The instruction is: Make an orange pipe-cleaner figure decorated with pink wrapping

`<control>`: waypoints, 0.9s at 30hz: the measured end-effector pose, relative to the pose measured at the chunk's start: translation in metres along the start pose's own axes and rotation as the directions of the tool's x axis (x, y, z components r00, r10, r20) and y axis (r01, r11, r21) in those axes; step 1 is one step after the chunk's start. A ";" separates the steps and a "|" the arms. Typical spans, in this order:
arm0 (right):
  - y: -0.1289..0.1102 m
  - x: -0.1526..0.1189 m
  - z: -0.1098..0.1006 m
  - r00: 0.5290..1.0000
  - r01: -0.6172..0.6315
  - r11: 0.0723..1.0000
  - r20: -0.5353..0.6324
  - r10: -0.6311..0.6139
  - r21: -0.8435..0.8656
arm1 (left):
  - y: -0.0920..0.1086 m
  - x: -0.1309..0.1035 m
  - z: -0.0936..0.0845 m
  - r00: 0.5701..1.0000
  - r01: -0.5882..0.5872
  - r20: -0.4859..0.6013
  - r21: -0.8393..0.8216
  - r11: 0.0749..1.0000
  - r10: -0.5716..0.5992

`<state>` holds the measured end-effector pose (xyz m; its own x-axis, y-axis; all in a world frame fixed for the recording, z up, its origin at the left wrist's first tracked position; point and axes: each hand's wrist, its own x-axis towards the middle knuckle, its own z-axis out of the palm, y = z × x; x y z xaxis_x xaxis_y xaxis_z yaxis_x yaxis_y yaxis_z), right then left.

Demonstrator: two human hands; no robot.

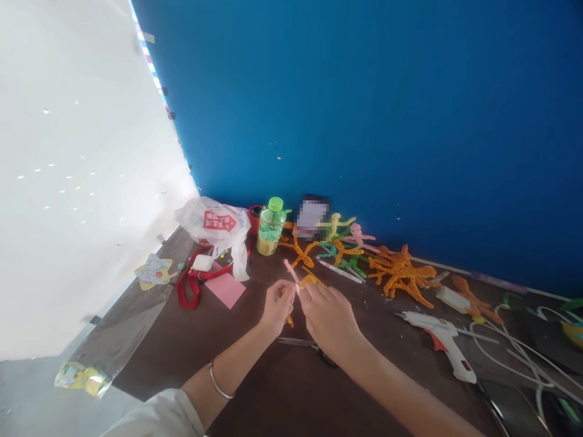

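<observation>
My left hand [279, 306] and my right hand [328, 311] meet above the middle of the dark table. Between their closed fingertips is a pink pipe cleaner [291, 271], its fuzzy end pointing up and away from me. Fingers hide its lower part. Orange pipe cleaner pieces [311, 277] show just beyond my right hand, and another bit of orange [289, 320] is by my left fingers. Below the hands lies a pair of scissors [296, 342], partly covered by my right hand.
Behind the hands stand a green-capped bottle [270, 233] and a white plastic bag [214, 221]. Several pipe cleaner figures [403, 273] lie along the blue wall. A white glue gun [439, 337] with cables is at right. Pink paper [226, 289] and a red strap [186, 291] lie left.
</observation>
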<state>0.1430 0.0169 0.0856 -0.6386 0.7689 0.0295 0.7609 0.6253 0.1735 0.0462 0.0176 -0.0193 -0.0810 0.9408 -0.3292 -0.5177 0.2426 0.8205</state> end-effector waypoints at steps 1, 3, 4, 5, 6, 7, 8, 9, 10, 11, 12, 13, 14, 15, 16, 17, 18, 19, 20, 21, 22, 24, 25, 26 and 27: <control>-0.001 -0.004 0.006 0.999 -0.037 0.999 -0.030 0.038 0.034 | 0.000 0.000 0.000 1.000 0.010 0.006 -0.054 0.998 -0.009; -0.004 -0.011 0.019 0.987 -0.112 0.987 -0.098 0.124 0.117 | 0.001 0.000 -0.002 0.999 0.021 0.039 -0.145 0.989 -0.015; -0.005 -0.014 0.025 0.978 -0.143 0.975 -0.130 0.166 0.169 | 0.001 0.001 -0.003 0.998 0.031 0.058 -0.184 0.982 -0.021; -0.007 -0.017 0.031 0.965 -0.172 0.959 -0.159 0.211 0.225 | 0.002 0.001 -0.003 0.997 0.045 0.073 -0.222 0.974 -0.030; -0.008 -0.019 0.037 0.950 -0.200 0.938 -0.180 0.256 0.283 | 0.002 0.001 -0.004 0.995 0.061 0.088 -0.260 0.964 -0.039; -0.008 -0.021 0.042 0.933 -0.224 0.912 -0.193 0.302 0.345 | 0.003 0.001 -0.004 0.992 0.085 0.110 -0.297 0.951 -0.054; -0.009 -0.023 0.048 0.916 -0.246 0.877 -0.198 0.350 0.412 | 0.003 0.002 -0.004 0.988 0.114 0.135 -0.331 0.937 -0.073; -0.009 -0.025 0.053 0.898 -0.262 0.835 -0.193 0.394 0.484 | 0.004 0.002 -0.005 0.983 0.150 0.158 -0.364 0.919 -0.097; -0.010 -0.026 0.058 0.883 -0.267 0.783 -0.183 0.432 0.562 | 0.004 0.002 -0.005 0.975 0.193 0.179 -0.396 0.898 -0.130; -0.010 -0.027 0.063 0.869 -0.261 0.723 -0.169 0.464 0.640 | 0.004 0.003 -0.005 0.966 0.239 0.196 -0.429 0.871 -0.168; -0.009 -0.028 0.067 0.855 -0.252 0.654 -0.152 0.495 0.713 | 0.004 0.004 -0.004 0.955 0.285 0.211 -0.466 0.837 -0.208; -0.009 -0.029 0.071 0.837 -0.245 0.582 -0.133 0.530 0.775 | 0.005 0.004 -0.004 0.943 0.328 0.224 -0.506 0.798 -0.245; -0.009 -0.029 0.075 0.817 -0.244 0.510 -0.109 0.567 0.825 | 0.005 0.005 -0.004 0.930 0.366 0.239 -0.546 0.754 -0.278; -0.008 -0.029 0.079 0.793 -0.249 0.441 -0.080 0.604 0.863 | 0.005 0.005 -0.005 0.915 0.403 0.259 -0.580 0.708 -0.308; -0.007 -0.029 0.081 0.770 -0.258 0.376 -0.045 0.637 0.890 | 0.006 0.005 -0.005 0.899 0.437 0.283 -0.607 0.664 -0.333; -0.006 -0.028 0.084 0.752 -0.270 0.319 -0.008 0.659 0.908 | 0.006 0.005 -0.006 0.883 0.468 0.307 -0.628 0.622 -0.354; -0.004 -0.027 0.085 0.743 -0.278 0.273 0.026 0.668 0.921 | 0.006 0.005 -0.007 0.867 0.497 0.332 -0.641 0.585 -0.372; -0.002 -0.026 0.087 0.746 -0.279 0.235 0.056 0.664 0.931 | 0.006 0.005 -0.008 0.852 0.522 0.356 -0.647 0.557 -0.385; 0.000 -0.024 0.087 0.759 -0.275 0.203 0.082 0.646 0.940 | 0.006 0.004 -0.009 0.838 0.543 0.375 -0.647 0.536 -0.397; 0.003 -0.023 0.087 0.777 -0.269 0.179 0.103 0.621 0.946 | 0.007 0.004 -0.010 0.826 0.560 0.388 -0.643 0.523 -0.408; 0.006 -0.021 0.086 0.797 -0.262 0.165 0.117 0.593 0.951 | 0.007 0.004 -0.011 0.816 0.575 0.395 -0.635 0.517 -0.422; 0.012 -0.019 0.084 0.829 -0.250 0.176 0.116 0.547 0.952 | 0.006 0.004 -0.012 0.796 0.602 0.405 -0.612 0.514 -0.450; 0.015 -0.019 0.083 0.840 -0.248 0.196 0.109 0.531 0.949 | 0.006 0.005 -0.013 0.786 0.614 0.412 -0.599 0.513 -0.460; 0.017 -0.018 0.082 0.850 -0.247 0.216 0.105 0.516 0.944 | 0.006 0.005 -0.013 0.778 0.626 0.421 -0.586 0.514 -0.467; 0.020 -0.018 0.080 0.862 -0.250 0.230 0.108 0.494 0.941 | 0.006 0.006 -0.014 0.769 0.637 0.432 -0.571 0.517 -0.471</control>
<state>0.1793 0.0263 0.0093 -0.1622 0.9868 0.0049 0.4424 0.0771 -0.8935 0.0309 0.0214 -0.0230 0.5493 0.7119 -0.4375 -0.8059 0.5898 -0.0521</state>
